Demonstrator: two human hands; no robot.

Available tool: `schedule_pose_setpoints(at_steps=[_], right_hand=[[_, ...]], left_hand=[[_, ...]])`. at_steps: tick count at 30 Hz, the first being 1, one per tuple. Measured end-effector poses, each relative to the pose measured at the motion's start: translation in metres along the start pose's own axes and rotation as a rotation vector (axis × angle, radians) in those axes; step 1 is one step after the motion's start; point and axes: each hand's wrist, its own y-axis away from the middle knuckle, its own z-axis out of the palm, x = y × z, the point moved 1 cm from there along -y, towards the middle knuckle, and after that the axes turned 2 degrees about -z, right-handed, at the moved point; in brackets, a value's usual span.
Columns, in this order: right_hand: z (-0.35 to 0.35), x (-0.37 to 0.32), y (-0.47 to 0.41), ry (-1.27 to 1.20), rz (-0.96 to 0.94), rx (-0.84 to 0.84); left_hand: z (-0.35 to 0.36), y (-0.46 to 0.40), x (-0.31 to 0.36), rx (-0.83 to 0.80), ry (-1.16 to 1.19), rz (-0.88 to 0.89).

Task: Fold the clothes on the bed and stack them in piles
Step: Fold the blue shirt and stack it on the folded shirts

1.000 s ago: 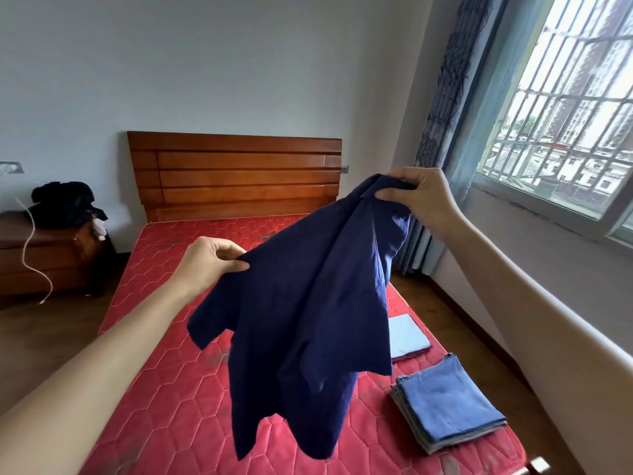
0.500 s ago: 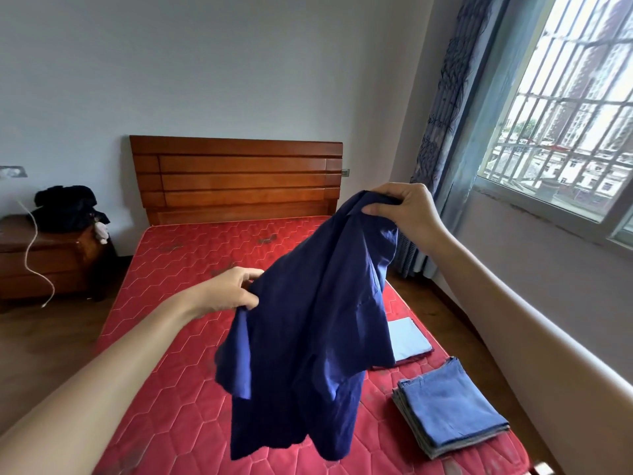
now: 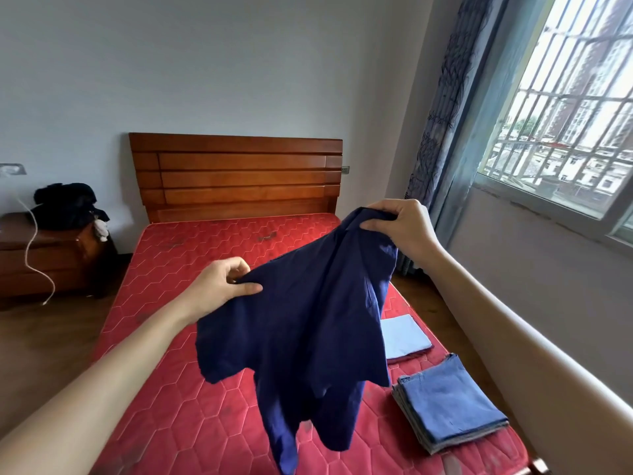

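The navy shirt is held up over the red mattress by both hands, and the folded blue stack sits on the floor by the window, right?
Not quite. The folded blue stack lies on the red mattress, near its window-side edge, as the head view shows. Both the left hand and right hand do hold up the navy shirt.

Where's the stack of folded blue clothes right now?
The folded blue stack lies at the bed's near right corner on the red mattress, just nearer than the light-blue folded piece.

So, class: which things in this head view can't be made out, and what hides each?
- Mattress and light blue folded cloth: partly hidden behind the held navy shirt.
- Folded blue pile: item count too fine to tell.
- Dark heap on the nightstand: too small to identify.
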Motion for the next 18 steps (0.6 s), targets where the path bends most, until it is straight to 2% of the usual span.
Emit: schedule_pose_setpoints(at_steps=[3,5,11,14,18], right_hand=[[0.001,0.004,0.000,0.027,0.045,0.055],[0.003,0.005,0.000,0.032,0.076,0.094],[0.015,-0.004,-0.001,0.033,0.134,0.117],[0.020,-0.014,-0.003,0.039,0.136,0.118],[0.023,-0.025,-0.005,0.030,0.121,0.134]], left_hand=[[-0.008,0.001,0.001,0.210,-0.093,0.053],[-0.008,0.006,0.003,0.278,-0.129,0.106],[0.029,0.026,0.013,0.332,-0.279,0.223],[0.067,0.028,0.021,0.334,-0.260,0.226],[0.121,0.022,0.037,0.445,-0.164,0.209]])
